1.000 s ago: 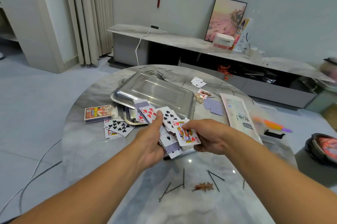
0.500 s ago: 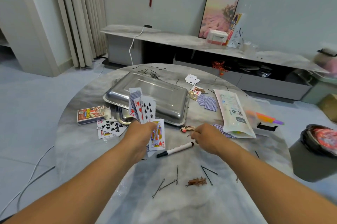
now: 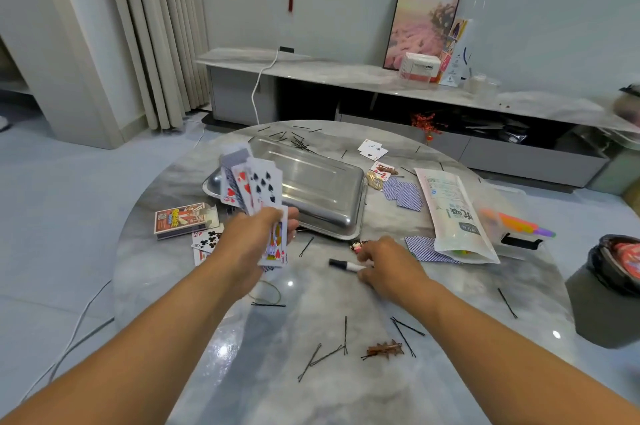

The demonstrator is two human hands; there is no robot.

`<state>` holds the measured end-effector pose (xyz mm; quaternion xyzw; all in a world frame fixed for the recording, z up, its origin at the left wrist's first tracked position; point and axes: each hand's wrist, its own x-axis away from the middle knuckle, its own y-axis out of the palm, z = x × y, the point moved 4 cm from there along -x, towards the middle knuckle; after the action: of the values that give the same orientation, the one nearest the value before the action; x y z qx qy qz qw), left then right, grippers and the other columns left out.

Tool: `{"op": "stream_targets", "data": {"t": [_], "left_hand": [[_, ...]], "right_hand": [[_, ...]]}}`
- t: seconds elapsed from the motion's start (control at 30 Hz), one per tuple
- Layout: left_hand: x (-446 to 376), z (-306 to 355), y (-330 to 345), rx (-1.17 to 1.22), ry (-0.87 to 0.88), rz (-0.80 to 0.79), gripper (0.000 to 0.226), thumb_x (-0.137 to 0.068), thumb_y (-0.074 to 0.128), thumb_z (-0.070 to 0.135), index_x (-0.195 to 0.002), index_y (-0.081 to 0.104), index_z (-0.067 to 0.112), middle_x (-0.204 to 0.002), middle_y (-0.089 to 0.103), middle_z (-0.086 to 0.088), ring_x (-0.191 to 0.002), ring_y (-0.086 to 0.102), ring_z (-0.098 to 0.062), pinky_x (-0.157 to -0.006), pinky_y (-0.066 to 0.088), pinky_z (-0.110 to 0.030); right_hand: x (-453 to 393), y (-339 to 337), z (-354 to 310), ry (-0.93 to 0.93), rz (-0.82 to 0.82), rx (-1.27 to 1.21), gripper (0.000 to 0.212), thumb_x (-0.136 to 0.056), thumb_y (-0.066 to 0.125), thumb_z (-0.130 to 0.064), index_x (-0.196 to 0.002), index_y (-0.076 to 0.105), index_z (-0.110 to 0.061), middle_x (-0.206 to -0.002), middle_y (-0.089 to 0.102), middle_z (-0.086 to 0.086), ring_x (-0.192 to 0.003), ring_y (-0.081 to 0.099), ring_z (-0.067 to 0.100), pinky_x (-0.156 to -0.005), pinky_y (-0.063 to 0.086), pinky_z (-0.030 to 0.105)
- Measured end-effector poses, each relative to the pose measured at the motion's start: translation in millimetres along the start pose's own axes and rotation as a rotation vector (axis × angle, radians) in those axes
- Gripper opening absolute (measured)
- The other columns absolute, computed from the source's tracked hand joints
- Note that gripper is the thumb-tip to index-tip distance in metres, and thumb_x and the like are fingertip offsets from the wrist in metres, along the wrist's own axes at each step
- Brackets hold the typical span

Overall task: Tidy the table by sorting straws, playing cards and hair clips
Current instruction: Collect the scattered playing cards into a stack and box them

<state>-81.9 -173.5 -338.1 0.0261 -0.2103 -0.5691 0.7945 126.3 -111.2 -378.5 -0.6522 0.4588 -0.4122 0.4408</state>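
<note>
My left hand (image 3: 254, 239) grips a fan of playing cards (image 3: 254, 187) upright above the round marble table (image 3: 346, 390). My right hand (image 3: 389, 265) lies low on the table, its fingers curled round the white end of a black-capped marker (image 3: 341, 264). A small doll hair clip (image 3: 356, 245) lies just beyond those fingers. A brown leaf-shaped hair clip (image 3: 386, 349) and several black bobby pins (image 3: 325, 355) lie near the front edge. Loose cards (image 3: 207, 241) sit by the card box (image 3: 183, 218); more cards (image 3: 403, 194) lie right of the tray. A straw bag (image 3: 453, 213) covers one blue-backed card (image 3: 426, 250).
An upturned metal tray (image 3: 322, 192) fills the table's middle, with more bobby pins (image 3: 298, 142) behind it. Coloured straws (image 3: 519, 225) lie in a clear box at the right edge. A rubber band (image 3: 268, 291) lies under my left wrist. A lined bin (image 3: 613, 286) stands on the floor right.
My right hand let go of the cards, moved right and came down onto the marker. My left hand lifted the fanned cards upright.
</note>
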Motion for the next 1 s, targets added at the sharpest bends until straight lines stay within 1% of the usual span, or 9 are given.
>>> {"op": "stream_targets", "data": {"t": [0.07, 0.17, 0.23, 0.33, 0.43, 0.53, 0.67, 0.8, 1.0], "left_hand": [[4.7, -9.6, 7.4, -0.157, 0.031, -0.030, 0.020, -0.091, 0.061, 0.016, -0.109, 0.066, 0.009, -0.096, 0.073, -0.008, -0.095, 0.067, -0.022, -0.090, 0.052, -0.042], [14.2, -36.2, 25.6, -0.308, 0.137, -0.119, 0.028, -0.093, 0.063, 0.022, -0.120, 0.059, 0.022, -0.107, 0.069, 0.003, -0.102, 0.063, -0.012, -0.077, 0.050, -0.026], [16.4, -51.9, 36.9, -0.346, 0.244, -0.203, 0.031, -0.094, 0.062, 0.020, -0.122, 0.057, 0.032, -0.112, 0.067, 0.011, -0.109, 0.060, -0.006, -0.088, 0.049, -0.024], [16.3, -58.0, 45.3, -0.367, 0.347, -0.230, 0.037, -0.093, 0.063, 0.013, -0.126, 0.056, 0.029, -0.117, 0.066, 0.011, -0.110, 0.060, -0.002, -0.096, 0.051, -0.029], [15.1, -58.3, 41.5, -0.326, 0.358, -0.240, 0.042, -0.090, 0.064, 0.002, -0.125, 0.056, 0.022, -0.117, 0.066, 0.005, -0.109, 0.062, -0.003, -0.092, 0.053, -0.025], [13.0, -67.0, 31.4, -0.351, 0.335, -0.242, 0.047, -0.086, 0.069, 0.004, -0.125, 0.054, 0.026, -0.118, 0.066, 0.008, -0.114, 0.061, -0.005, -0.098, 0.052, -0.034], [9.2, -74.5, 22.4, -0.368, 0.310, -0.220, 0.041, -0.087, 0.069, 0.008, -0.121, 0.057, 0.028, -0.114, 0.068, 0.008, -0.111, 0.063, -0.007, -0.099, 0.050, -0.037], [9.5, -75.5, 27.8, -0.448, 0.359, -0.192, 0.025, -0.091, 0.060, 0.004, -0.110, 0.060, 0.019, -0.100, 0.070, 0.009, -0.104, 0.064, -0.009, -0.082, 0.052, -0.018], [16.7, -69.6, 27.6, -0.505, 0.311, -0.219, 0.024, -0.090, 0.056, 0.000, -0.099, 0.061, 0.022, -0.082, 0.069, 0.011, -0.082, 0.065, 0.004, -0.067, 0.049, -0.012]], "right_hand": [[-0.3, -11.8, -6.3, 0.023, 0.094, -0.387, 0.028, -0.092, 0.065, -0.034, -0.118, 0.063, -0.024, -0.114, 0.062, 0.000, -0.103, 0.061, 0.021, -0.084, 0.048, 0.030], [12.3, -34.1, -47.0, -0.056, 0.044, -1.097, 0.051, -0.091, 0.053, -0.057, -0.135, 0.046, -0.031, -0.127, 0.057, -0.004, -0.112, 0.060, 0.016, -0.091, 0.050, 0.034], [21.9, -43.3, -72.7, -0.136, -0.037, -1.236, 0.068, -0.083, 0.048, -0.070, -0.143, 0.035, -0.041, -0.139, 0.048, -0.007, -0.122, 0.052, 0.014, -0.099, 0.045, 0.035], [30.1, -40.0, -86.8, -0.255, -0.009, -1.105, 0.063, -0.079, 0.055, -0.068, -0.137, 0.045, -0.046, -0.138, 0.049, -0.010, -0.124, 0.051, 0.009, -0.100, 0.042, 0.030], [31.5, -30.1, -81.8, -0.235, 0.080, -1.079, 0.027, -0.089, 0.061, -0.052, -0.106, 0.066, -0.031, -0.097, 0.065, -0.013, -0.091, 0.061, 0.001, -0.086, 0.046, 0.023], [31.1, -21.5, -76.3, -0.201, 0.120, -1.063, 0.022, -0.091, 0.064, -0.041, -0.090, 0.069, -0.020, -0.074, 0.060, -0.007, -0.071, 0.058, 0.004, -0.074, 0.050, 0.024], [32.0, -16.9, -73.3, -0.253, 0.159, -0.945, 0.020, -0.088, 0.065, -0.047, -0.091, 0.073, -0.029, -0.104, 0.063, -0.012, -0.095, 0.060, 0.000, -0.089, 0.049, 0.025], [40.5, -5.4, -81.6, -0.357, 0.027, -0.833, 0.035, -0.084, 0.064, -0.058, -0.113, 0.067, -0.040, -0.138, 0.044, -0.022, -0.121, 0.042, -0.014, -0.103, 0.038, 0.018], [40.1, 0.8, -82.4, -0.376, 0.157, -0.659, 0.027, -0.103, 0.047, -0.030, -0.114, 0.069, -0.020, -0.109, 0.068, -0.010, -0.102, 0.057, -0.002, -0.089, 0.043, 0.012]]}}
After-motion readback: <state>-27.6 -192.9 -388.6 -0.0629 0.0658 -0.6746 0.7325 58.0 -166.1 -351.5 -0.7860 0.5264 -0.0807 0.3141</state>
